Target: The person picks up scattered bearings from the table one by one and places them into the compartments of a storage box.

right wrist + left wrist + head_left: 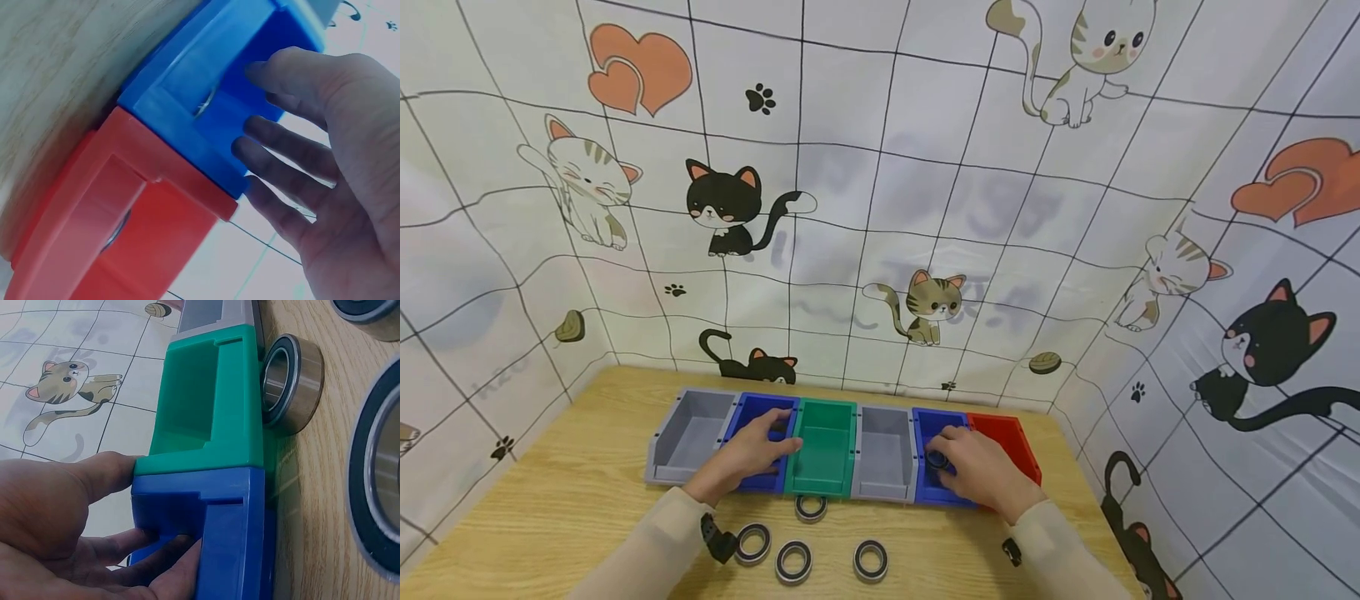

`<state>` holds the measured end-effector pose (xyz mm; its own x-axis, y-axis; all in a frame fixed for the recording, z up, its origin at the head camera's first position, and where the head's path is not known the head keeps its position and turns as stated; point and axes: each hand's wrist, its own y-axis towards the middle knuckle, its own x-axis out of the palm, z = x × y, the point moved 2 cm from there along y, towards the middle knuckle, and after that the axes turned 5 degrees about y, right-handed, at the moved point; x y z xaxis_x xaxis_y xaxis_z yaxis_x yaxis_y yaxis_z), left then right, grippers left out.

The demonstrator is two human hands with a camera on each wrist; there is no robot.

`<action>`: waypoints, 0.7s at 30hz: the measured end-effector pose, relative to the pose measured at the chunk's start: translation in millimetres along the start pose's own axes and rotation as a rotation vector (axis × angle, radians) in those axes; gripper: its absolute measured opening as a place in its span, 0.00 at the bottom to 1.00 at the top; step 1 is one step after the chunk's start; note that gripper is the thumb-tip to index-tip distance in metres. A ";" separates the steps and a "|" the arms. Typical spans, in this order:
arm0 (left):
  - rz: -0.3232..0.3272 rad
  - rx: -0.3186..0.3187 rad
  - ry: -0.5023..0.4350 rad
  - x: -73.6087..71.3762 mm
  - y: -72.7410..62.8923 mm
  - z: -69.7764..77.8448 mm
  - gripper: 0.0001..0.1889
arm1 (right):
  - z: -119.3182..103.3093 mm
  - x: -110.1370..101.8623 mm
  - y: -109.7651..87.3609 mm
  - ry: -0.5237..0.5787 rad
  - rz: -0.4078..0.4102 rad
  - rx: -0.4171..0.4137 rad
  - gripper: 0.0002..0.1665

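Behind the green bin (pixel 823 450), cat-print cloth (pixel 842 208). Left: gray bin (pixel 700 429), blue bin (pixel 224 562); right: second gray bin (pixel 883 446), second blue bin (pixel 187 72), red bin (pixel 1003 433); six. Beyond both ends, table (pixel 550 492). In front, four bearings (pixel 781 567), one at its lip; fifth bearing (pixel 936 459) in second blue bin, beside right hand (pixel 981 467), fingers parted, empty. In blue bin, left hand (pixel 752 450), fingers loosely bent, nothing visibly gripped.

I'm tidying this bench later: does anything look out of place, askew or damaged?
Nothing looks spilled or broken. Four bearings lie loose on the table outside the bins, and the wall sheet looks askew: its printed squares bend, as if it hangs slack.
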<state>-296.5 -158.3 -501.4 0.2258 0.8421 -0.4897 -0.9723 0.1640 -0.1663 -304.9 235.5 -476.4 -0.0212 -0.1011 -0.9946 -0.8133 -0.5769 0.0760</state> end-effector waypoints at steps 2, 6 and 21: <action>-0.002 -0.001 -0.005 0.3 0.9 -0.3 0.41 | -3.3 -5.5 -6.3 0.011 0.024 -0.016 0.22; -0.003 -0.002 -0.020 0.8 1.7 0.0 0.41 | -11.4 -13.0 -17.6 0.032 0.063 -0.025 0.19; -0.008 -0.001 -0.033 0.0 2.5 -0.6 0.40 | -60.0 -2.3 -35.5 0.171 0.097 -0.127 0.18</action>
<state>-298.9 -158.2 -502.3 0.2314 0.8573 -0.4599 -0.9705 0.1703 -0.1708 -241.0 207.6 -472.6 0.0125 -0.2907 -0.9567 -0.7325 -0.6539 0.1891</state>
